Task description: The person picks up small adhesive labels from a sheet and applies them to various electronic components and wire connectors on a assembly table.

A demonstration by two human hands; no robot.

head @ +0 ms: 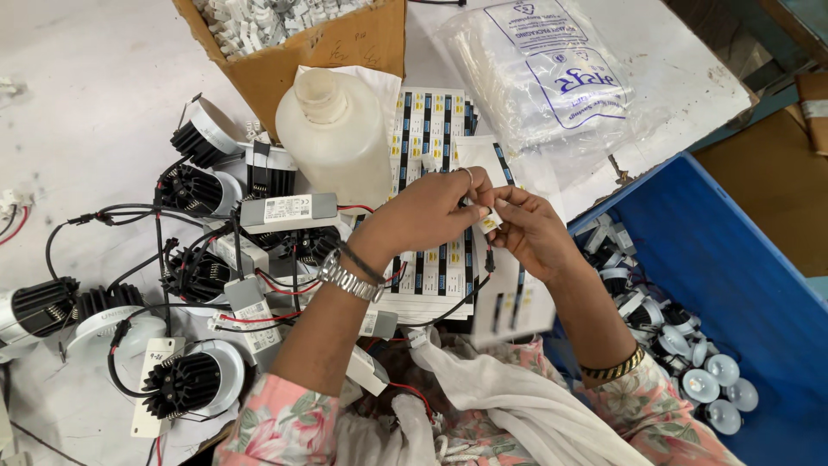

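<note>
While both hands meet above sticker sheets on white worktop, left hand and right hand pinch small white-and-yellow connector between fingertips. Black wire hangs below connector. White plastic bottle stands just beyond left hand. Black-finned lamp housings lie left; blue crate sits right.
</note>
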